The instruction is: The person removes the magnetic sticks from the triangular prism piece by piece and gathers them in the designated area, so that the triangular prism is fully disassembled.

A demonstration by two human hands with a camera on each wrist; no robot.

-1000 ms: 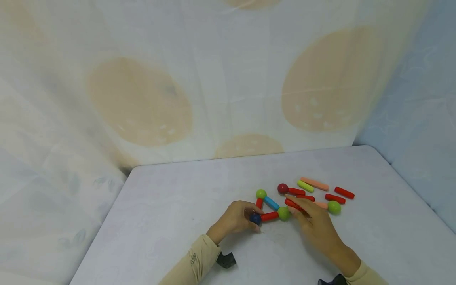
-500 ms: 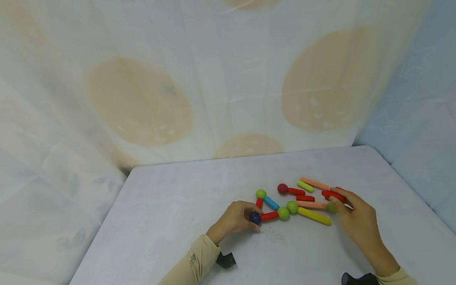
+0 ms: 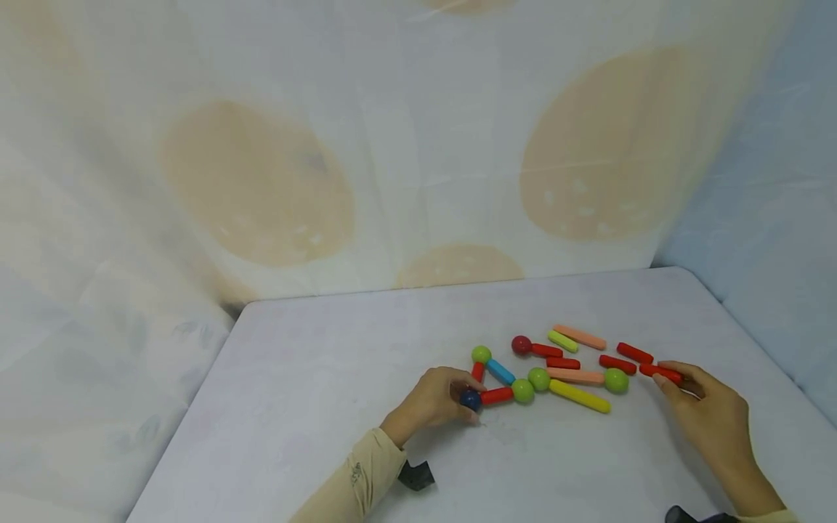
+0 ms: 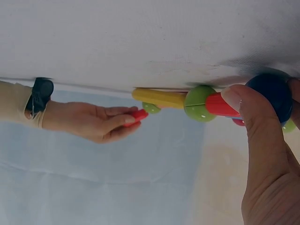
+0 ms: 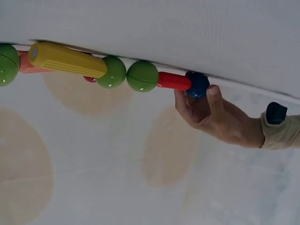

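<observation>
My left hand (image 3: pixel 434 402) is at the left end of the whole toy spread on the desk (image 3: pixel 314 392), fingers and thumb curled round the dark blue ball (image 3: pixel 469 399), pinning it down. I'll use that ball as the anchor for everything else.

Going right from the blue ball: a short red stick (image 3: pixel 497 396) is stuck to it and runs straight into a green ball (image 3: pixel 522 391). Another stubby red piece (image 3: pixel 478 371) goes up from the blue ball toward a small green ball (image 3: pixel 481 354), and a blue stick (image 3: pixel 500 372) slants back down from that one to the green ball, so it makes a little triangle.

Touching the right side of that green ball is a second green ball (image 3: pixel 539 378), with a long yellow stick (image 3: pixel 579 396) coming off it, going further right. Behind those, further from me than the blue ball, there's a loose bunch: a dark red ball (image 3: pixel 521 344), a few red sticks, a lime stick (image 3: pixel 562 341) and two peach sticks (image 3: pixel 579 336). Another green ball (image 3: pixel 616 380) sits past the end of the yellow stick.

Far right, well apart from the blue ball, my right hand (image 3: pixel 709 410) is pinching a red stick (image 3: pixel 660 373) between the fingertips and thumb, just beside that last green ball. I can't tell if it's lifted off the desk or touching it.
</observation>
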